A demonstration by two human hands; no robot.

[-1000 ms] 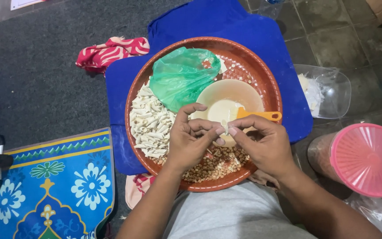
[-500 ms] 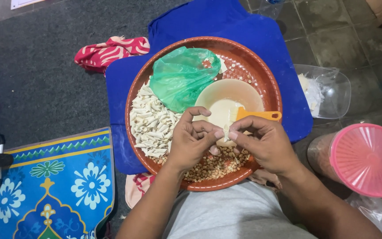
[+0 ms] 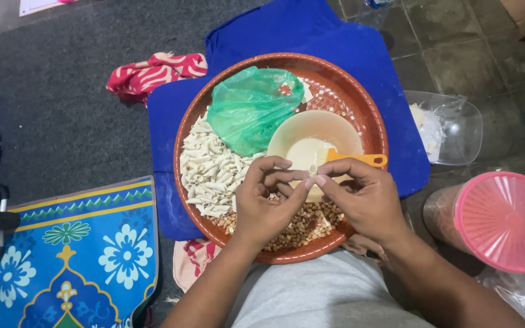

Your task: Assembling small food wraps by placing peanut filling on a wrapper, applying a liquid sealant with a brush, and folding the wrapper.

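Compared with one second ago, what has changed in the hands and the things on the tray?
Very little. The left hand and right hand have closed in slightly, fingertips pinching a small pale piece together over the cream bowl. The pinch was the same earlier. The round tray, green bag, pale rolled pieces, peanuts and pink lid stayed put.

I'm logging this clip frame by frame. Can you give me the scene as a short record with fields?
Left hand: pinches small pale piece with right hand
Below hands: beige bowl, orange-handled tool
Tray: round, brown, on blue cloth
On tray: green plastic bag, pale rolled pieces, brown nuts
Right side: pink-lidded jar, clear container
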